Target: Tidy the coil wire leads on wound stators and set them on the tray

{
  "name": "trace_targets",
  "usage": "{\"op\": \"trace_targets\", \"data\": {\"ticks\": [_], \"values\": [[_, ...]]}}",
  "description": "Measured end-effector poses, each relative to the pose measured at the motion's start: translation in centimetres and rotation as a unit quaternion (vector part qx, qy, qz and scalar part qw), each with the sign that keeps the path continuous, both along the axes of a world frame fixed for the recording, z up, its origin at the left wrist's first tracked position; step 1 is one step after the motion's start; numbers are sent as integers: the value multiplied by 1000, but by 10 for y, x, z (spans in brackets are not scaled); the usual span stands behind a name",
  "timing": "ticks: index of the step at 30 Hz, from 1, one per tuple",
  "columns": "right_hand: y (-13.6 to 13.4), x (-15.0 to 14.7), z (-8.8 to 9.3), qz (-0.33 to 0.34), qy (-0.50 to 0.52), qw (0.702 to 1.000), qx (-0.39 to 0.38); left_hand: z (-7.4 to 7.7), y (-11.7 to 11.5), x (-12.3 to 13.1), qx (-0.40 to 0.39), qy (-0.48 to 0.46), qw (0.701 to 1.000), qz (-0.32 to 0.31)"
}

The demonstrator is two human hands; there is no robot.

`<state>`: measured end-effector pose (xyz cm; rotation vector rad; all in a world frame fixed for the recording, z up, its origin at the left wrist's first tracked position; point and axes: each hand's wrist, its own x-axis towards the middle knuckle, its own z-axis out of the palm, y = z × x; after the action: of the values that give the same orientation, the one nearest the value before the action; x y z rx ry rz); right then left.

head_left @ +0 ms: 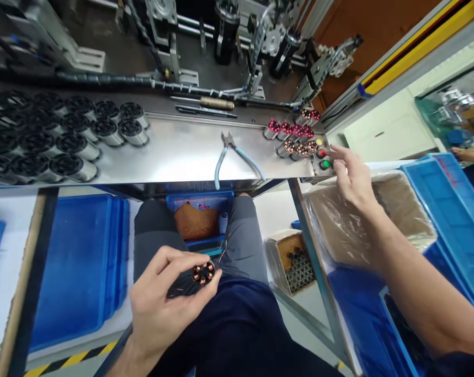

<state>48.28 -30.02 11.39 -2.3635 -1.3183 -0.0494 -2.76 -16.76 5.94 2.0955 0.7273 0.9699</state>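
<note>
My left hand [164,301] is closed around a small wound motor stator [203,273] with copper coils, held over my lap with thin wire ends sticking up from it. My right hand [352,175] reaches to the right end of the steel bench [182,152], fingers spread, with a fingertip at the red button [322,153] of a small button panel. A green button [325,164] sits just below it and a yellow one above. A cluster of wound stators with red ends [294,136] lies just left of that hand.
Blue-handled cutters [233,154] lie open mid-bench. Several dark cylindrical motor housings [64,136] fill the bench's left. Machinery stands behind. Blue bins [452,220], a plastic-lined carton [378,220], a small box of parts [292,262] and a blue tray with copper scrap [200,217] surround my legs.
</note>
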Motion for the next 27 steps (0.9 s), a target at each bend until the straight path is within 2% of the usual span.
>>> {"op": "trace_targets", "data": {"ticks": [5, 10, 13, 16, 19, 21, 23, 25, 27], "values": [[10, 10, -15, 7, -25, 1000, -14, 0, -1, 1, -15, 35, 999, 16], [15, 11, -11, 36, -21, 998, -36, 7, -7, 19, -86, 38, 995, 21], [27, 14, 8, 37, -17, 999, -27, 21, -11, 39, -122, 21, 992, -6], [53, 18, 47, 39, -18, 999, -4, 36, -8, 57, -129, -19, 991, -32], [101, 22, 105, 52, -20, 998, 21, 48, 3, 69, -124, -47, 990, -53], [147, 27, 143, 54, -19, 998, 26, 55, 12, 73, -131, -39, 989, -60], [201, 37, 171, 39, -8, 999, 8, 60, 21, 74, -137, -31, 988, -68], [255, 52, 182, 10, 22, 999, -42, 63, 29, 73, -142, -26, 987, -75], [301, 70, 178, -25, 75, 991, -104, 63, 37, 70, -151, -28, 986, -69]]}}
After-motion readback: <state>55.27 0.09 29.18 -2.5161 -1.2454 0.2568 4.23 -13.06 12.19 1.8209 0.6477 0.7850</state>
